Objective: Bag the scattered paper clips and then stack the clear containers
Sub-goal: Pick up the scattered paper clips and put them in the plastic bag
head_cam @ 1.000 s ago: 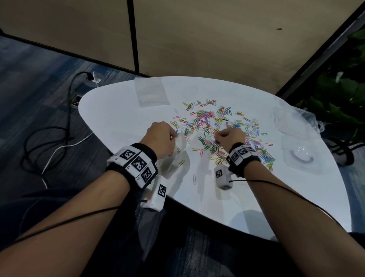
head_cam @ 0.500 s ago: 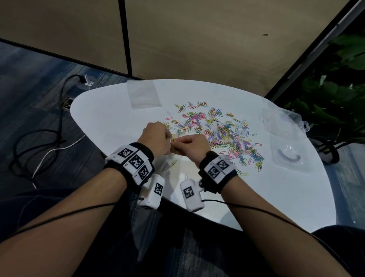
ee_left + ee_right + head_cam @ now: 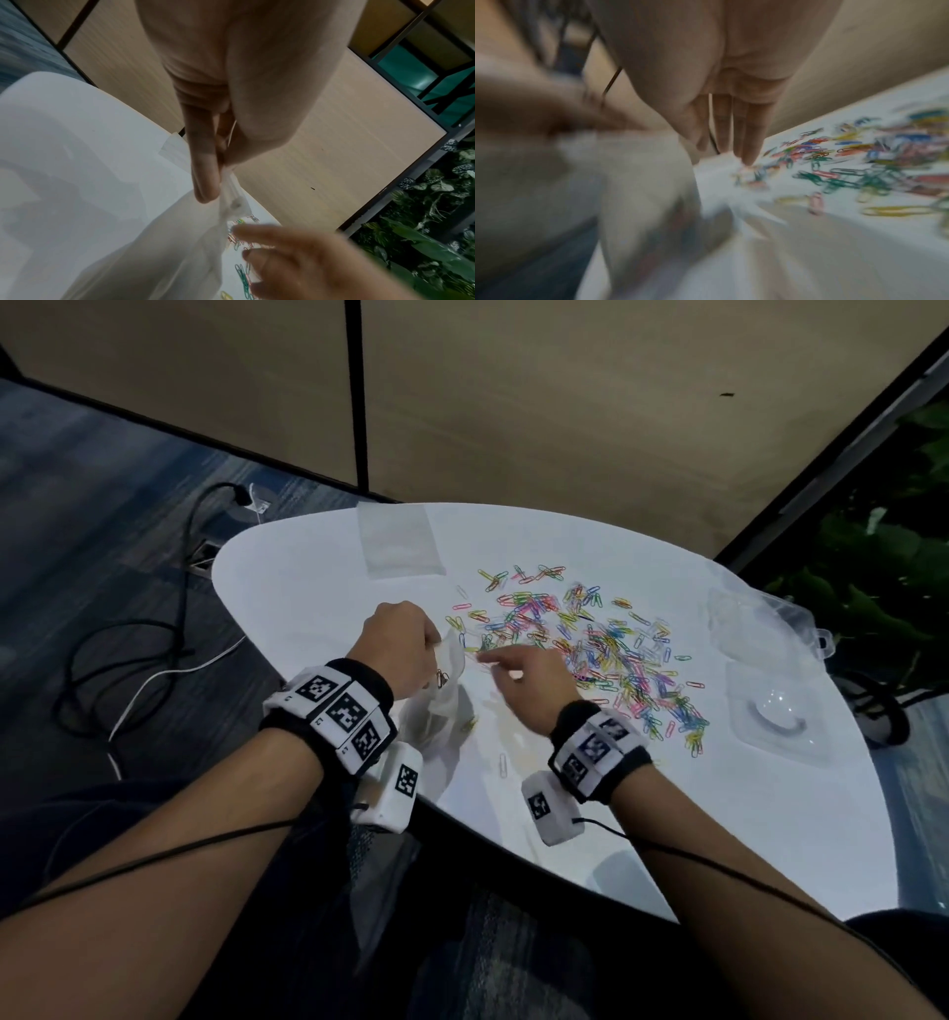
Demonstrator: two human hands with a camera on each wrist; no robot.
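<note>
Several coloured paper clips lie scattered over the white table. My left hand pinches the top edge of a clear plastic bag and holds it up near the table's front; the left wrist view shows thumb and finger on the bag rim. A few clips sit inside the bag. My right hand hovers just right of the bag mouth with straight fingers over the clips; nothing shows in it. Clear containers sit at the table's right.
A second flat clear bag lies at the table's far left. A clear lidded box stands at the far right edge, with plants beyond. Cables run over the floor on the left. A loose clip lies near the front.
My right hand went from the clip pile to the bag mouth, met the left hand there, and now has pulled slightly back with fingers straightened. The left hand kept holding the bag.
</note>
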